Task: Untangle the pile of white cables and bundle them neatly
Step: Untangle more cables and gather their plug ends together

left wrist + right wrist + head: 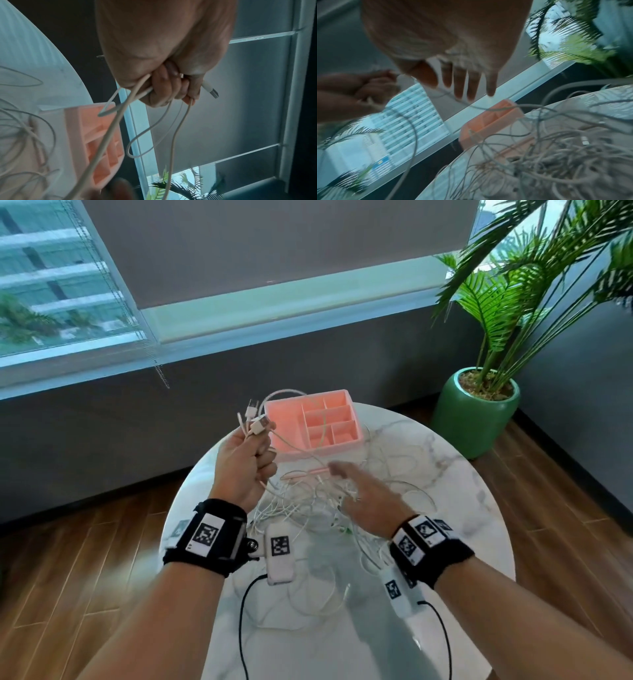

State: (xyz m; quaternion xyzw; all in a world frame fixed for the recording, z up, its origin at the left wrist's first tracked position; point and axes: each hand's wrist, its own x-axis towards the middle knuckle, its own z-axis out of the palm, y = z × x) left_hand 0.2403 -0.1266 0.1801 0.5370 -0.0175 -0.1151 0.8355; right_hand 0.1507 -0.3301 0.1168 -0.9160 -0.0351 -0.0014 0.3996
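Loose tangle of thin white cables (308,501) heaped mid-surface on a round white marbled surface (445,474), looped over one another, several strands trailing toward the near edge, a few reaching up off the heap. Just behind the heap, a pink divided organizer tray (346,445), with one strand draped across its near left corner. Among the strands in front of the tray, a slim pink stick-like item (317,471), kind not clear. Left hand (245,465) raised above the left rim of the surface, wrist band toward the camera, fingers curled into a fist: left grip clenched round a bunch of cable ends, USB plugs (258,424) sticking up out of the top of the fist. From the left wrist view, fingers (164,86) wrapped tight on several strands, one plug (211,91) poking out sideways, loops hanging below the fist toward the tray (102,142). Right hand (368,491) stretched forward, low over the right part of the heap, palm down, blurred. From the right wrist view, fingers (462,83) straight and slightly apart, right grip spread and closed on nothing; one strand running just at the fingertips, contact not certain. Cable heap (556,155) below and right of that hand, tray (489,121) beyond it. Off the surface to the right, a palm plant in a green pot (476,412) on the wooden floor.
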